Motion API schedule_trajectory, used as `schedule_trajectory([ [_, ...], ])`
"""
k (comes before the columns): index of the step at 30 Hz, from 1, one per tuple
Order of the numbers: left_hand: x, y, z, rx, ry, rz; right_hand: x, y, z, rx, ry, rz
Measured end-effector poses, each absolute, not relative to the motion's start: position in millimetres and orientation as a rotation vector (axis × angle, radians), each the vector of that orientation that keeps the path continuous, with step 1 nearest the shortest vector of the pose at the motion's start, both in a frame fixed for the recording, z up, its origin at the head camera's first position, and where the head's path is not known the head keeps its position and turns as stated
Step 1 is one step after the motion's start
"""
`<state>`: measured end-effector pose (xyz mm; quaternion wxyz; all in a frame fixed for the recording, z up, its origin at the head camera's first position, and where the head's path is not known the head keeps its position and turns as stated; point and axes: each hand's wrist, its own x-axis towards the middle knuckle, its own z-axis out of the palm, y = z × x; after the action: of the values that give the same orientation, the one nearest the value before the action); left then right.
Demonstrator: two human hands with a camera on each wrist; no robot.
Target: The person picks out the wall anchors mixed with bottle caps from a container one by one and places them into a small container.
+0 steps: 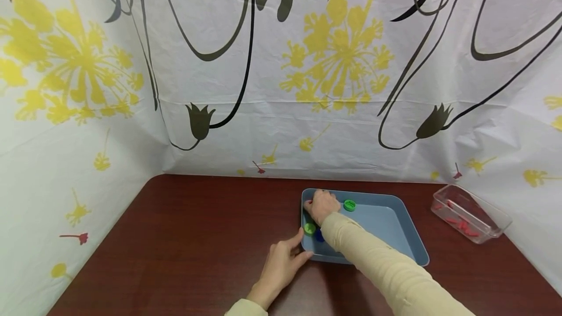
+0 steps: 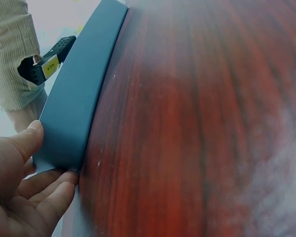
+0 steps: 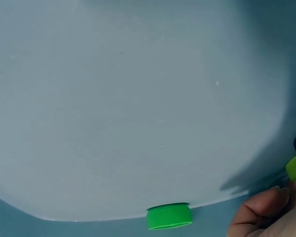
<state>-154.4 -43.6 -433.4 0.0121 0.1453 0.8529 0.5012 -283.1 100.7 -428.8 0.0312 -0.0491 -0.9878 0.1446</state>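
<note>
A blue-grey tray (image 1: 384,228) lies on the table. My left hand (image 1: 279,266) grips its near left corner; in the left wrist view the thumb (image 2: 33,129) is at the rim and the other fingers (image 2: 59,197) bend round the corner. My right hand (image 1: 324,206) reaches inside, at the far left corner, fingers bent down. A small reddish patch shows beside its fingertips, and whether they hold something is hidden. A green bottle cap (image 1: 350,205) sits by the far wall. Nearer my left hand lie a light green cap (image 1: 309,228) and a blue cap (image 1: 319,235), partly behind the right sleeve.
Right of the tray stands a clear plastic box (image 1: 491,221) with several small red pieces (image 1: 463,226) in it. The dark red-brown table (image 1: 197,238) meets a patterned white cloth (image 1: 263,135) at the back and sides.
</note>
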Motion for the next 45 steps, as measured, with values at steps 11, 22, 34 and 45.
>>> schedule_trajectory([
  [11, -154, -40, -434, 0.469, 2.599, 1.584, -280, 114, -410, -0.072, -3.028, 0.521],
  [22, -154, -38, -436, 0.469, 2.590, 1.565, -281, 127, -386, 0.054, -2.831, 0.723],
  [34, -155, -38, -441, 0.475, 2.648, 1.539, -275, 154, -351, 0.209, -2.661, 0.890],
  [45, -156, -41, -436, 0.518, 2.702, 1.507, -268, 218, -331, 0.097, -2.427, 0.985],
])
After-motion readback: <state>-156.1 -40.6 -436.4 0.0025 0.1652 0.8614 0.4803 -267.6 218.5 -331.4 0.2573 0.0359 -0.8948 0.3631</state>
